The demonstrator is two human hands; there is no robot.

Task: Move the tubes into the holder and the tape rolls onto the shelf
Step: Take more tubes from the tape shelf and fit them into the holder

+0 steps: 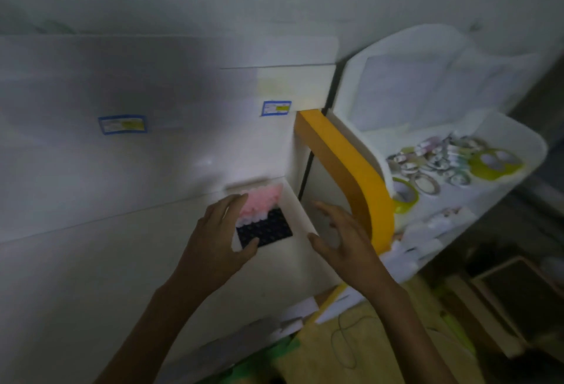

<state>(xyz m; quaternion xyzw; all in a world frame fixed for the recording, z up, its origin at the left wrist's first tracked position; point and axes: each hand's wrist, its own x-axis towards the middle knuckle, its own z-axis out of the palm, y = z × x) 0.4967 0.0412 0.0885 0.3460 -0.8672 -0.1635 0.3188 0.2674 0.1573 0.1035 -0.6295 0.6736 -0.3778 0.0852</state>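
Observation:
A dark tube holder (268, 229) sits on a white surface, its far rows filled with pink and white capped tubes (264, 200). My left hand (224, 232) grips the holder's left side, thumb at its near corner. My right hand (337, 232) hovers just right of the holder with fingers spread, holding nothing. Several tape rolls (442, 160) lie on a white shelf (515, 130) at the right, among them yellow-green ones (496, 164).
A yellow curved edge (351, 167) separates the white cabinet from the shelf. Blue-bordered labels (122, 124) are stuck on the white cabinet face. Small white items (427, 231) lie on the shelf's near part. Wooden frames and a cable lie on the floor below right.

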